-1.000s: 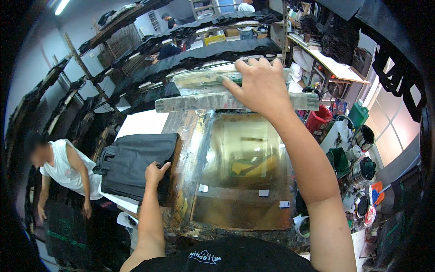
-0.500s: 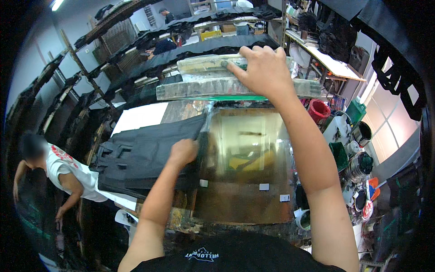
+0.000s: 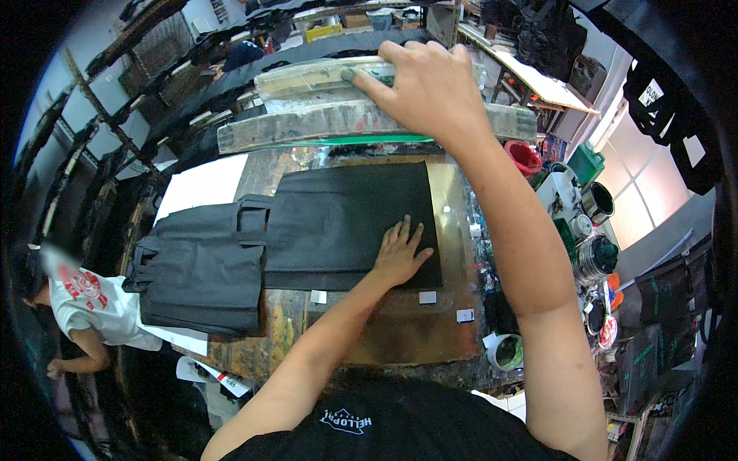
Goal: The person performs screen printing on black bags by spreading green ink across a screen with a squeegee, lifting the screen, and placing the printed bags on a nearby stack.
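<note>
My left hand [image 3: 403, 250] lies flat with fingers spread on a black fabric bag [image 3: 330, 223]. The bag is spread over the shiny brown board [image 3: 400, 326], its strap handle [image 3: 252, 219] toward the left. More black bags [image 3: 204, 288] lie overlapping beside it. At the far side my right hand [image 3: 434, 84] is closed over a pale, green-smeared bar that looks like a squeegee [image 3: 307, 79]. Just below this bar is the grey wooden edge of a raised printing frame [image 3: 300, 127], with a green strip along its underside. The right fingertips are partly hidden behind the bar.
Small white tabs [image 3: 427, 297] are stuck on the board. Along the right stand a red tub [image 3: 523, 157], a metal can [image 3: 597, 201] and several other ink containers. A white roll [image 3: 505, 351] sits near the right corner. A co-worker [image 3: 92, 307] bends at the left.
My left hand has moved right, and the black bag now covers much of the board. It has opened flat. My right hand keeps its hold on the bar; the whole view has shifted.
</note>
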Motion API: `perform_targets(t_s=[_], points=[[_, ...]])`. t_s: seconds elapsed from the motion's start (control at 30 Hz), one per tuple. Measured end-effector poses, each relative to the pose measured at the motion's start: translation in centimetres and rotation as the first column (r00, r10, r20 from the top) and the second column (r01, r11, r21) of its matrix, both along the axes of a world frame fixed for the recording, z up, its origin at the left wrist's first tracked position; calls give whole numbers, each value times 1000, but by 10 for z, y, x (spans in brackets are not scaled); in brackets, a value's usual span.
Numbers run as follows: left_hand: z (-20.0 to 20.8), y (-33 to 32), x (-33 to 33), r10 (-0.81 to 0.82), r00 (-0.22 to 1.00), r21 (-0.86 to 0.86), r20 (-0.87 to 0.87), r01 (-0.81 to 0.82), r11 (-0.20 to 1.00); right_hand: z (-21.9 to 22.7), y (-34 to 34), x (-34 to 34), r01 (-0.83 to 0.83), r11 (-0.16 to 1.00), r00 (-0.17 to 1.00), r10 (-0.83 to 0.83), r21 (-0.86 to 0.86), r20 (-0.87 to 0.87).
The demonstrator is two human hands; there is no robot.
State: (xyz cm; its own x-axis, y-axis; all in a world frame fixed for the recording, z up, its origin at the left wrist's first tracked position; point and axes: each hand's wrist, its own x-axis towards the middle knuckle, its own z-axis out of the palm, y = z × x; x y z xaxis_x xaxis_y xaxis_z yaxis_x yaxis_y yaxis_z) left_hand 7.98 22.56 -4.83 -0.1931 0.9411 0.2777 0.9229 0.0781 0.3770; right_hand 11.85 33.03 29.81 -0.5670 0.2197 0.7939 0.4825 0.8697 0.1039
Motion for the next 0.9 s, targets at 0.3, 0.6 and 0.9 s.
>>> perform_targets(t_s=[0.3,0.6,0.9], points=[[27,-105,-17,170,960,-90,-220,-194,977,2,4,0,34,999,999,-34,-6,1],[-6,-83,-7,139,972,-158,-188,-170,973,-1,11,1,-47,999,999,47,-19,-3],[-19,-56,27,98,974,-115,-206,-124,986,30,-19,24,8,957,971,62,-289,232]])
